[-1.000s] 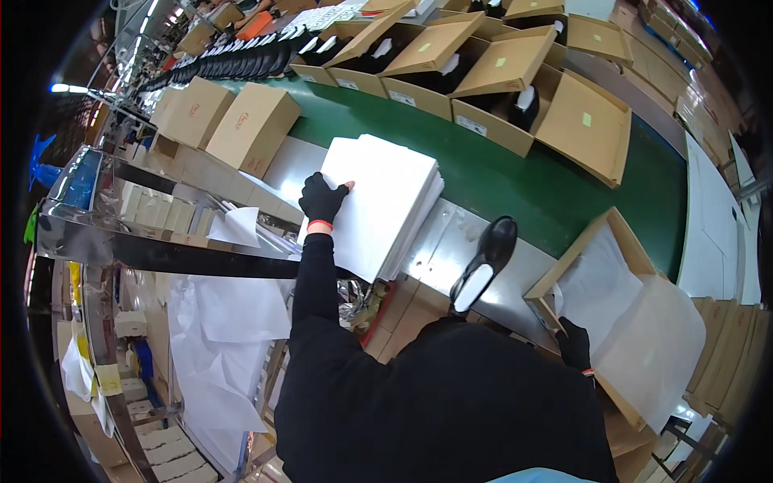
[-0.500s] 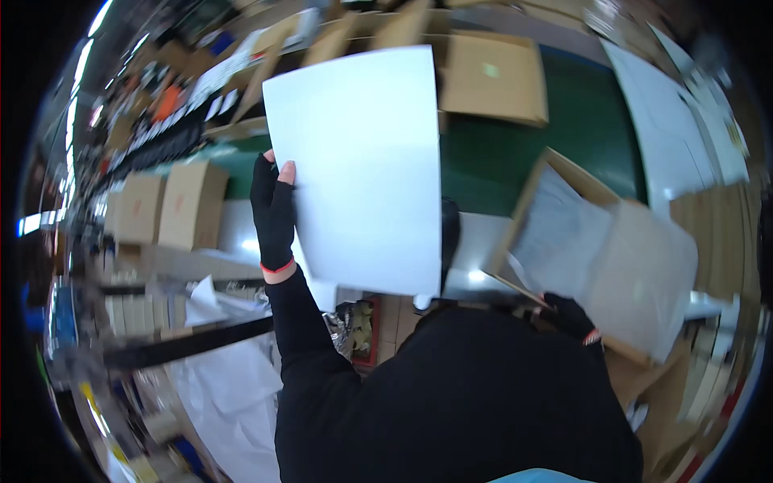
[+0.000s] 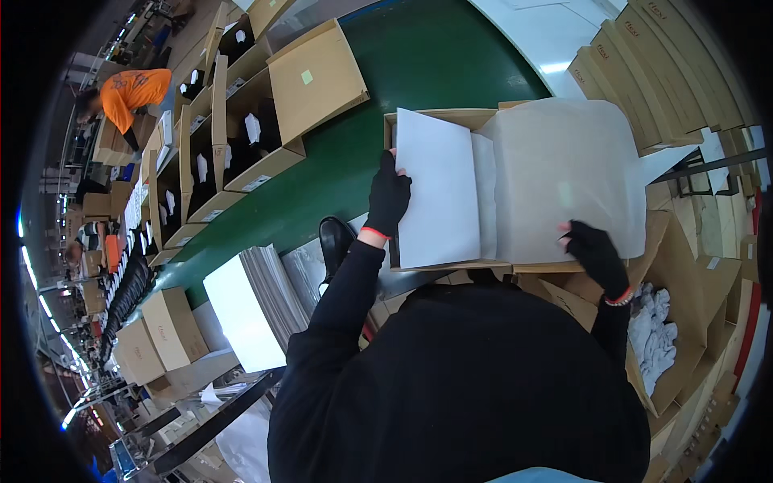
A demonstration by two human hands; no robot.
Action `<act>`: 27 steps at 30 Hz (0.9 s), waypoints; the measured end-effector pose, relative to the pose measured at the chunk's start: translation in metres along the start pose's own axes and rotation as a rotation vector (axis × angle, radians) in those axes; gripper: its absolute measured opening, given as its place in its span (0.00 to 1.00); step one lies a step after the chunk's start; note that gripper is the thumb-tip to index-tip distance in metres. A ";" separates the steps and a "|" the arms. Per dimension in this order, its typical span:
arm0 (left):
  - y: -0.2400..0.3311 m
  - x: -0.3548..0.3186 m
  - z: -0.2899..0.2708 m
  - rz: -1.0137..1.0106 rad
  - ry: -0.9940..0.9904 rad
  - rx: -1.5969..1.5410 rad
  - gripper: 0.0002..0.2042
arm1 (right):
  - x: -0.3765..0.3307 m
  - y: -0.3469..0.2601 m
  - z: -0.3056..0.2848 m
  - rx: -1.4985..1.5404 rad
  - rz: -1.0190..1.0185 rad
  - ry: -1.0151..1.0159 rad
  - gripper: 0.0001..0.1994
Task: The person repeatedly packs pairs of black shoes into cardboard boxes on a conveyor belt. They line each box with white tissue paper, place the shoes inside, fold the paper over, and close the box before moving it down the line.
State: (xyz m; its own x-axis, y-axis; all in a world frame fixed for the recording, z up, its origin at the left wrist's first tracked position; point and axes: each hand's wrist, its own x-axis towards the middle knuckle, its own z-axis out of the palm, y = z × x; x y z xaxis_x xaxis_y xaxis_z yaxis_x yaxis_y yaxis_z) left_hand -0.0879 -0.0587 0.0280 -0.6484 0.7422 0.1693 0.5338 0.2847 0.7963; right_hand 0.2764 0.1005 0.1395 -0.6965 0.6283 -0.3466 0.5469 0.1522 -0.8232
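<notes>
A white rectangular sheet (image 3: 437, 193) stands over the left part of an open cardboard box (image 3: 451, 266). My left hand (image 3: 390, 197), in a black fingerless glove, is closed on the sheet's left edge. Translucent wrapping paper (image 3: 564, 177) spills from the box's inside and drapes over its right side; paler folds show beside the sheet. My right hand (image 3: 594, 256), gloved alike, is over the paper's lower right part, holding nothing, fingertips a little apart. Whether it touches the paper I cannot tell. What lies under sheet and paper is hidden.
A stack of white sheets (image 3: 258, 306) lies to the left, near a black boot (image 3: 335, 245). Open boxes with dark contents (image 3: 250, 129) line the green belt (image 3: 435, 64). A carton with crumpled paper (image 3: 652, 338) stands at right. A person in orange (image 3: 133, 97) bends far left.
The white sheet has come rightward from above the belt into the box, in my left hand. My right hand has left the box's near edge and is over the wrapping paper. The view has turned.
</notes>
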 end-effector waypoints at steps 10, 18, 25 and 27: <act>0.005 -0.023 0.007 0.186 0.039 0.213 0.38 | 0.041 0.080 -0.106 -0.661 -0.048 0.955 0.33; -0.025 -0.109 -0.167 -0.503 -0.973 0.758 0.47 | 0.071 0.113 -0.083 -0.953 0.197 0.843 0.38; -0.089 -0.114 -0.232 -0.471 -0.981 0.574 0.43 | 0.105 0.156 -0.057 -0.976 0.421 0.669 0.44; -0.050 -0.087 -0.243 -0.518 -0.993 0.336 0.42 | 0.103 0.198 -0.065 -0.763 0.103 0.854 0.40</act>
State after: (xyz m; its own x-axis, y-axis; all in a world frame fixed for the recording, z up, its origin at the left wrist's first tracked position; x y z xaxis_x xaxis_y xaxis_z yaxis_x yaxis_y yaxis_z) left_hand -0.1902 -0.2852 0.1148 -0.2004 0.5965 -0.7772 0.5430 0.7279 0.4187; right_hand 0.3432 0.2448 -0.0304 -0.2497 0.9324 0.2613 0.9247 0.3096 -0.2214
